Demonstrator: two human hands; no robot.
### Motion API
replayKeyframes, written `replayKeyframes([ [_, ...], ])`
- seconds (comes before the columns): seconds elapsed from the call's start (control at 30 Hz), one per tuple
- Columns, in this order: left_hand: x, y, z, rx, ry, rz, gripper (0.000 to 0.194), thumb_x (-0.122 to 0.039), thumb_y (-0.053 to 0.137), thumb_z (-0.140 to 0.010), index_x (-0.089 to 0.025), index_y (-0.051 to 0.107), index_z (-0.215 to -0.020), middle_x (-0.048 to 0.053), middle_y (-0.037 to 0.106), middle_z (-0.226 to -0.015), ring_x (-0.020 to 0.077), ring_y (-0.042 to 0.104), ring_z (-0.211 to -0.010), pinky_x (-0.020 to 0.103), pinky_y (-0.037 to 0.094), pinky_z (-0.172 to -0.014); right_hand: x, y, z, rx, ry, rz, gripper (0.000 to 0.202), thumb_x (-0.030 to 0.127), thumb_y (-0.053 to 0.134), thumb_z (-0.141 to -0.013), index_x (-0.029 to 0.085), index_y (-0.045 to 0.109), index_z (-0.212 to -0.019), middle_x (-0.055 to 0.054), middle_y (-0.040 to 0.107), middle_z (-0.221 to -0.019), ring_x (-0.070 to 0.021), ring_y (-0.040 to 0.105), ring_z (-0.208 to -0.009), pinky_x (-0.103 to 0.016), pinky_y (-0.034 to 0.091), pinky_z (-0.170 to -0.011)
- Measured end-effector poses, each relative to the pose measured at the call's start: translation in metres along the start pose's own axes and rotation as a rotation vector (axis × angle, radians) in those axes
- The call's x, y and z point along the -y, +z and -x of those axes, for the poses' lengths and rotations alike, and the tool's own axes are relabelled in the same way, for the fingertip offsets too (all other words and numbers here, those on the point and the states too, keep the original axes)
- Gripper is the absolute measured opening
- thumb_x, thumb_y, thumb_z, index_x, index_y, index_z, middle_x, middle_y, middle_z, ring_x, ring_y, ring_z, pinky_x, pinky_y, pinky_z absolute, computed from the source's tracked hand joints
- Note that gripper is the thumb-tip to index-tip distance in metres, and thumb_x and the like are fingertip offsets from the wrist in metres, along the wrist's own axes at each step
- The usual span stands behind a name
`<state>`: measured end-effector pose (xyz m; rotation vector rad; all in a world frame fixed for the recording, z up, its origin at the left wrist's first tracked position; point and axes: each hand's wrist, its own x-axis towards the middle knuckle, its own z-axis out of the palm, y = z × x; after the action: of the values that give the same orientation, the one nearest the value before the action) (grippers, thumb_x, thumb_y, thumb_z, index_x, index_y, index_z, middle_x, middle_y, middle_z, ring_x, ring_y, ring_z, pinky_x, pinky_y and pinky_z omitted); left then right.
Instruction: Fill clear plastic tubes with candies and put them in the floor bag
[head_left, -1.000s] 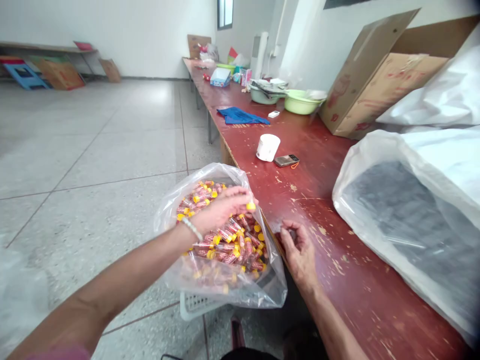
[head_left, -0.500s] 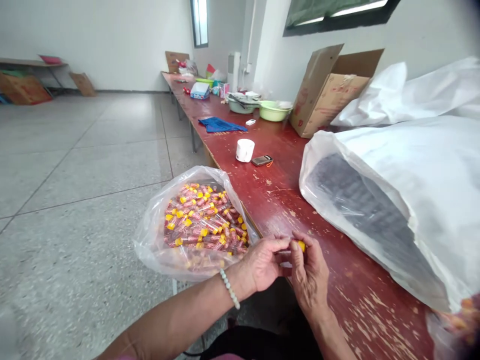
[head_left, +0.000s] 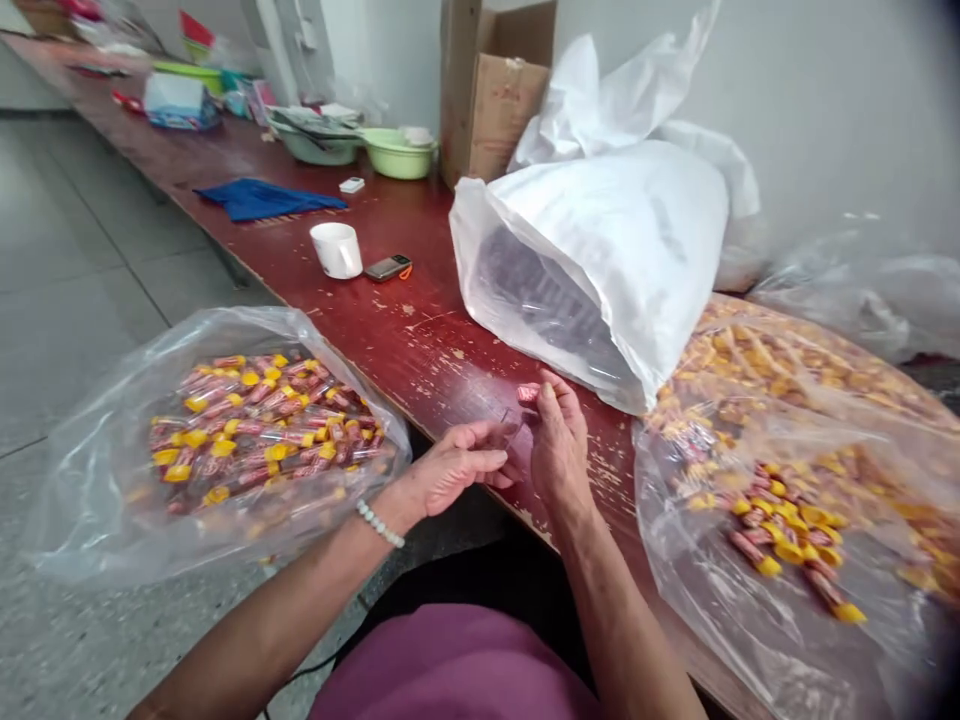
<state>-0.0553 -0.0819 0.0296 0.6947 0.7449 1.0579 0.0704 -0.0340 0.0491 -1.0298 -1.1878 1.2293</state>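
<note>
"Nearest items, please?"

"Left hand [head_left: 456,468]: one, fingers part-curled, beaded bracelet [head_left: 380,524] at the wrist. A clear sliver [head_left: 514,426], blurred, at its fingertips; whether gripped, I can't tell. Right hand [head_left: 556,432]: one, narrow pinch, thumb against fingers, on a pink printed roll [head_left: 528,393]."

"Roll's location?"

"Above the worn red tabletop [head_left: 431,345], just beyond the left fingertips."

"Handling notes?"

"Light pinch, I'd say; a hard squeeze could crease the roll. Free end exposed, both hands close, wrists steady, the clear piece square to it rather than tilted."

"Beside the hands?"

"Left: one open clear bag [head_left: 82,500], yellow-capped tubes [head_left: 262,425] in a heap. Right: one clear plastic bag [head_left: 701,585], more yellow-capped pieces."

"Further off?"

"White sack [head_left: 645,220], one, mouth open towards the hands. White mug [head_left: 337,251], one, beside a small grey device [head_left: 388,267] with an orange loop. Blue cloth [head_left: 259,199]. Pale green basin [head_left: 399,160]. Open cardboard carton [head_left: 504,115]."
</note>
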Motion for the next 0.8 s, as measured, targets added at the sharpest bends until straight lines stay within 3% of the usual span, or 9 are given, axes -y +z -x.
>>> replayKeyframes([
  [0.07, 0.000, 0.001, 0.003, -0.015, -0.017, -0.038, 0.044, -0.021, 0.071, -0.070, -0.016, 0.060, -0.112, 0.007, 0.061, -0.095, 0.0160, 0.064, -0.078, 0.032, 0.049, -0.076, 0.004, -0.014, -0.001, -0.024, -0.063, 0.072, 0.030, 0.045, 0.050, -0.087, 0.021, 0.053, -0.105, -0.001, 0.063, -0.089, -0.0119, 0.059, -0.081, -0.026, 0.045, -0.077],
  [0.23, 0.000, 0.007, 0.006, 0.016, 0.046, -0.146, 0.043, -0.022, 0.068, -0.073, -0.017, 0.060, -0.115, 0.009, 0.061, -0.109, 0.0178, 0.061, -0.092, 0.033, 0.048, -0.084, 0.011, -0.034, 0.005, 0.161, -0.126, 0.203, 0.023, 0.041, 0.053, -0.087, 0.023, 0.054, -0.101, 0.000, 0.066, -0.083, -0.0137, 0.060, -0.078, -0.029, 0.045, -0.079],
  [0.33, -0.002, 0.011, 0.006, 0.042, 0.084, -0.230, 0.041, -0.027, 0.066, -0.076, -0.017, 0.061, -0.116, 0.009, 0.061, -0.111, 0.0171, 0.060, -0.090, 0.031, 0.049, -0.081, 0.012, -0.037, 0.010, 0.260, -0.172, 0.318, 0.023, 0.040, 0.055, -0.086, 0.024, 0.058, -0.103, -0.001, 0.067, -0.084, -0.0159, 0.061, -0.081, -0.032, 0.045, -0.080],
  [0.43, -0.004, 0.014, 0.007, 0.049, 0.078, -0.271, 0.039, -0.036, 0.061, -0.080, -0.017, 0.061, -0.115, 0.008, 0.063, -0.098, 0.0153, 0.061, -0.077, 0.029, 0.050, -0.070, 0.015, -0.039, 0.015, 0.315, -0.255, 0.457, 0.028, 0.039, 0.049, -0.089, 0.027, 0.060, -0.112, -0.003, 0.064, -0.108, -0.0188, 0.057, -0.103, -0.036, 0.040, -0.094],
  [0.53, -0.008, 0.014, 0.009, 0.049, 0.057, -0.257, 0.036, -0.037, 0.059, -0.082, -0.017, 0.060, -0.112, 0.006, 0.061, -0.088, 0.0150, 0.061, -0.073, 0.027, 0.050, -0.066, 0.019, -0.043, 0.021, 0.251, -0.272, 0.451, 0.033, 0.036, 0.041, -0.092, 0.028, 0.050, -0.123, -0.005, 0.054, -0.125, -0.0185, 0.053, -0.110, -0.037, 0.041, -0.095],
  [0.6, -0.009, 0.015, 0.010, 0.051, 0.046, -0.263, 0.033, -0.037, 0.058, -0.082, -0.016, 0.061, -0.107, 0.005, 0.060, -0.085, 0.0151, 0.061, -0.074, 0.027, 0.049, -0.067, 0.020, -0.046, 0.025, 0.258, -0.309, 0.494, 0.033, 0.037, 0.048, -0.089, 0.026, 0.048, -0.120, -0.007, 0.052, -0.125, -0.0201, 0.052, -0.110, -0.038, 0.042, -0.092],
  [0.7, -0.008, 0.016, 0.012, 0.049, 0.016, -0.257, 0.029, -0.037, 0.060, -0.081, -0.015, 0.063, -0.099, 0.005, 0.059, -0.082, 0.0148, 0.059, -0.072, 0.028, 0.050, -0.066, 0.016, -0.049, 0.027, 0.368, -0.425, 0.617, 0.042, 0.038, 0.065, -0.076, 0.024, 0.049, -0.112, -0.008, 0.051, -0.121, -0.0237, 0.050, -0.111, -0.040, 0.042, -0.093],
  [0.8, -0.002, 0.018, 0.012, 0.035, -0.016, -0.176, 0.023, -0.035, 0.063, -0.077, -0.013, 0.062, -0.084, 0.002, 0.054, -0.071, 0.0127, 0.056, -0.064, 0.029, 0.049, -0.062, 0.010, -0.048, 0.027, 0.387, -0.452, 0.690, 0.051, 0.039, 0.073, -0.067, 0.024, 0.048, -0.109, -0.006, 0.054, -0.110, -0.0232, 0.054, -0.101, -0.038, 0.045, -0.088],
])
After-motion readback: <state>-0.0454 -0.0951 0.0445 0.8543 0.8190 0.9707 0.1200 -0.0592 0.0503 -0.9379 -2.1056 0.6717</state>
